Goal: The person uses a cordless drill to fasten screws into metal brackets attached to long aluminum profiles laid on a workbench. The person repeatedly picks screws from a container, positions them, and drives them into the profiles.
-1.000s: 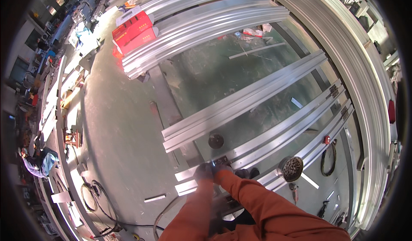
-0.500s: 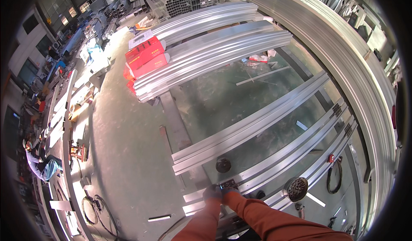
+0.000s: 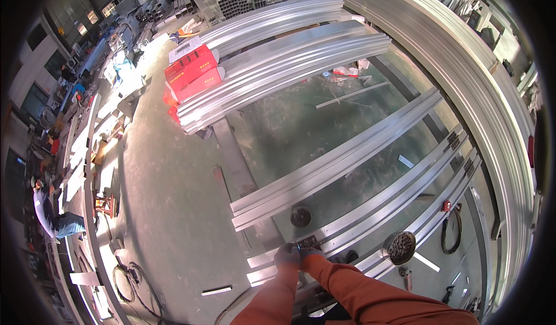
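My left hand [image 3: 286, 256], in a dark glove, is closed at the near end of a pair of silver metal profiles [image 3: 353, 218]. Close beside it, almost touching, is my right hand [image 3: 311, 252], also gloved and closed. A dark slotted bracket [image 3: 310, 241] lies on the profiles just beyond my fingers; similar dark brackets [image 3: 454, 140] sit at the far ends. What my fingers grip is too small and too hidden to make out. A round black container [image 3: 300, 216] stands on the floor beyond my hands. Off to the right is a round bowl of small metal parts [image 3: 401, 248].
Two longer profiles [image 3: 341, 157] rest on dark crossbeams ahead. Farther off, a red box [image 3: 194, 73] sits on stacked profiles [image 3: 289, 73]. A red tape measure [image 3: 446, 205] and a black cable loop [image 3: 452, 232] lie right. Another person [image 3: 55, 215] bends over at the far left.
The view has shifted slightly, and my hands stay at the same spot on the profiles. The person at the far left has changed posture, now bent forward.
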{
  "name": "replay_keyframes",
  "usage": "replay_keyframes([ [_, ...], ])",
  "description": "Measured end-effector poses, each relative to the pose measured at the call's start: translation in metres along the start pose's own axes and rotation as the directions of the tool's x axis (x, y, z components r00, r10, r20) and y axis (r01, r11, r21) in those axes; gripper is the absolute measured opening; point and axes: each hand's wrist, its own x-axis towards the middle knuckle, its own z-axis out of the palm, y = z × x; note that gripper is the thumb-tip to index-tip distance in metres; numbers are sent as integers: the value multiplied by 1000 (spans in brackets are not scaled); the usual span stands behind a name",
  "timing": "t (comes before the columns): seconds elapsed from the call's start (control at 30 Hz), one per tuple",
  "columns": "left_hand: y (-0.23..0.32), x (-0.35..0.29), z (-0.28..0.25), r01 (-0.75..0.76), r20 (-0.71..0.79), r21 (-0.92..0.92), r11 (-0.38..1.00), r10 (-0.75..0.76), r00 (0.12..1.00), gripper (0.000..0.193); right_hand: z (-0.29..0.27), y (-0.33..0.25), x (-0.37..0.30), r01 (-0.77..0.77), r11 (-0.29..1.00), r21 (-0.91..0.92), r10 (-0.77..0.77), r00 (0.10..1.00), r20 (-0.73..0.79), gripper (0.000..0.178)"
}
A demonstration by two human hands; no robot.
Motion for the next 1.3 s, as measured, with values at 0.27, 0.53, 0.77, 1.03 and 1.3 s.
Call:
replay_keyframes([
  [0.27, -18, -9, 6, -117, -39, -78, 990, 114, 993, 29, 10, 0, -9, 18, 1000, 10, -17, 993, -118, 47],
  [0.53, -7, -6, -1, -89, -50, -39, 995, 87, 995, 24, 11, 1, 1, 11, 999, 33, -9, 999, -50, 41],
  [0.77, -4, 4, 0, -6, -36, -54, 999, 4, 999, 24, -1, -5, 5, -15, 999, 32, 14, 999, 49, 43],
  [1.03, -21, 7, 7, 40, -18, 5, 999, -40, 999, 27, -10, -11, -9, 38, 999, 12, -38, 999, 5, 46],
  [1.3, -19, 14, 5, 42, 37, 19, 999, -43, 998, 32, -2, -6, -4, 45, 999, 27, -43, 996, -79, 47],
])
